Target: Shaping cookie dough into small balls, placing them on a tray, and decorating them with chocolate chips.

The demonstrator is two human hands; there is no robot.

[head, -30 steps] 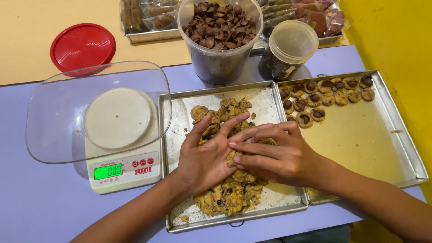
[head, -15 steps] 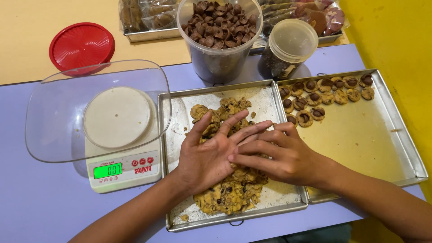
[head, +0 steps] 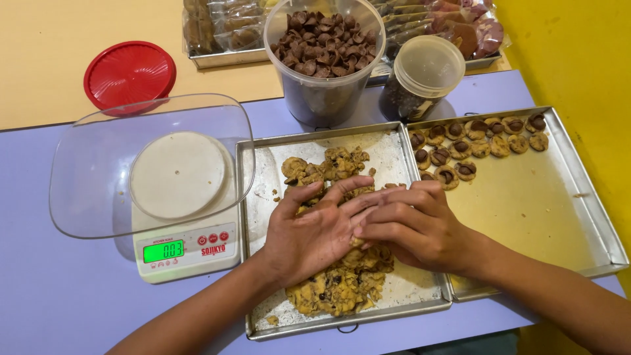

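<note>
My left hand [head: 314,230] lies flat, fingers spread, on a heap of crumbly cookie dough [head: 338,286] with dark chips in a metal tray [head: 263,197]. My right hand [head: 414,223] rests beside it, fingers curled over the same dough and touching the left fingertips. The dough runs from the tray's top middle down to its near edge; its middle is hidden under both hands. A second metal tray [head: 526,210] to the right carries rows of small shaped cookies [head: 460,148] topped with chocolate pieces along its far edge.
A white digital kitchen scale [head: 184,253] with a clear plastic bowl [head: 98,164] stands left of the dough tray. Behind are a clear tub of chocolate pieces [head: 325,56], a small lidded jar [head: 420,75], a red lid [head: 129,73] and trays of wrapped goods [head: 223,29].
Both hands have stayed on the dough, with the fingers shifting slightly as they press and gather it. The scale's reading has changed.
</note>
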